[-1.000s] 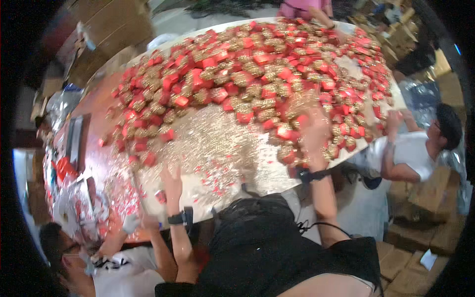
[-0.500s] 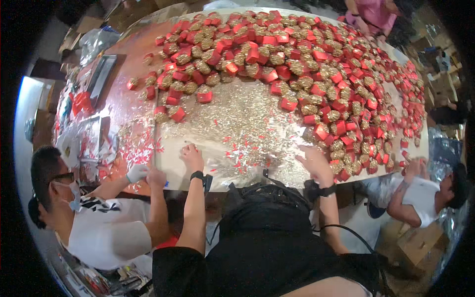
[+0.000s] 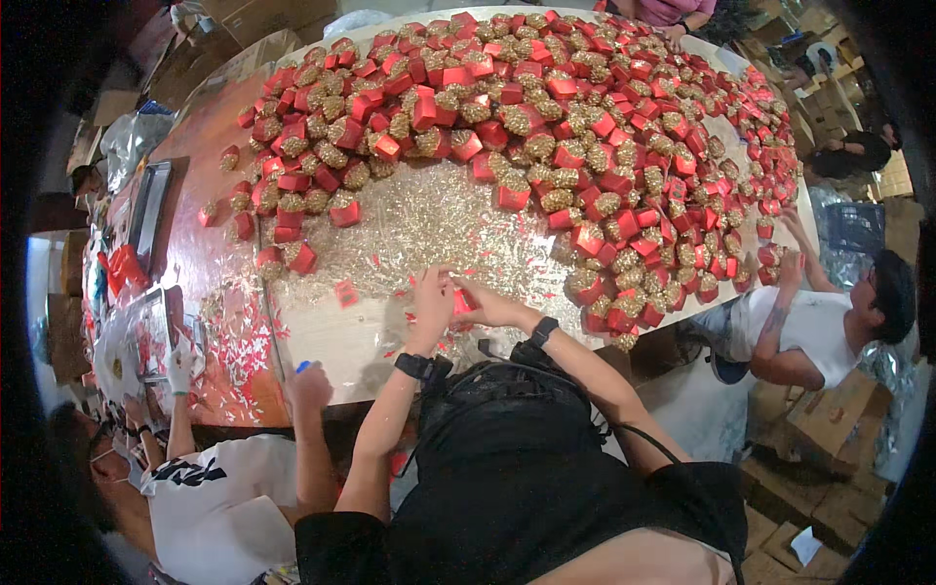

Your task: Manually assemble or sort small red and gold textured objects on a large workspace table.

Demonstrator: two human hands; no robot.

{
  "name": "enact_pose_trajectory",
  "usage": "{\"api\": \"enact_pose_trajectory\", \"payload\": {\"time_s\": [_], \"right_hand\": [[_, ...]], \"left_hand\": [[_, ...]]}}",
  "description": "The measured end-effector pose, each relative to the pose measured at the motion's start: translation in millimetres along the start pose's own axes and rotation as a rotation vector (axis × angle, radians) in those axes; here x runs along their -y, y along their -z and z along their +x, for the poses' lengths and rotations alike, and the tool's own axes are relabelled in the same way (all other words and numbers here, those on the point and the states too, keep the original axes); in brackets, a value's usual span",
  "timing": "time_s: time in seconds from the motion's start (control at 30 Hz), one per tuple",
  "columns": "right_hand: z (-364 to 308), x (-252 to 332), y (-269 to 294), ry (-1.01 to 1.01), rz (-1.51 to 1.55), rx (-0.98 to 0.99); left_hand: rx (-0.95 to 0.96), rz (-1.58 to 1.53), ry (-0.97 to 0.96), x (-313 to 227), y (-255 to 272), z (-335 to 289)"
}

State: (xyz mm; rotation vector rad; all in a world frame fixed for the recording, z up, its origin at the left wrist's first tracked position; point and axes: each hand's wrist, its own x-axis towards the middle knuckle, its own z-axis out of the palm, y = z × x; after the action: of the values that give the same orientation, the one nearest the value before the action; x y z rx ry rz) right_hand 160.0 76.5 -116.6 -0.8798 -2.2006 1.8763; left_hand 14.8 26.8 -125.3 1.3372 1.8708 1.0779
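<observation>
Over the near edge of the table (image 3: 336,341), my two hands meet in front of me. A small bright red block-shaped piece (image 3: 464,302) shows between them, partly covered by fingers. My right hand (image 3: 490,308) pinches it from the right. My left hand (image 3: 432,307) has its fingers curled against its left side. Beyond my hands lies a thick spread of gold and red glitter flakes (image 3: 429,229). A flat red patch (image 3: 346,293) rests on the table left of my left hand. The large heap of red block-shaped ornaments with gold, beaded tops (image 3: 526,122) fills the far and right side.
At left, a person in a white shirt (image 3: 229,507) works beside red and white scraps (image 3: 234,356) and a metal tray (image 3: 151,210). Another person (image 3: 795,317) sits at right by the heap. A person in pink (image 3: 673,15) stands at the far edge. Cardboard boxes (image 3: 829,414) lie at right.
My hands, apart over the table before, have come together on the red piece. The view has swung, so the heap sits further left. The left neighbour's gloved hand has moved away toward the tray.
</observation>
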Motion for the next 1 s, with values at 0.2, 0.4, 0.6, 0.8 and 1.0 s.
{"api": "enact_pose_trajectory", "payload": {"time_s": [0.2,0.4,0.6,0.8,1.0], "right_hand": [[-7,-20,13,-0.069,0.334,0.043],[-25,-28,37,-0.238,0.278,0.177],[-39,-18,50,-0.365,0.356,0.182],[-55,-70,47,-0.32,0.559,0.069],[-66,-77,52,-0.681,-0.089,0.064]], "left_hand": [[0.013,0.038,-0.072,-12,-2,13],[0.154,-0.02,-0.094,0,-8,41],[-0.229,0.616,-0.237,45,15,127],[-0.191,0.433,0.135,9,49,244],[-0.385,0.333,0.278,42,29,280]]}}
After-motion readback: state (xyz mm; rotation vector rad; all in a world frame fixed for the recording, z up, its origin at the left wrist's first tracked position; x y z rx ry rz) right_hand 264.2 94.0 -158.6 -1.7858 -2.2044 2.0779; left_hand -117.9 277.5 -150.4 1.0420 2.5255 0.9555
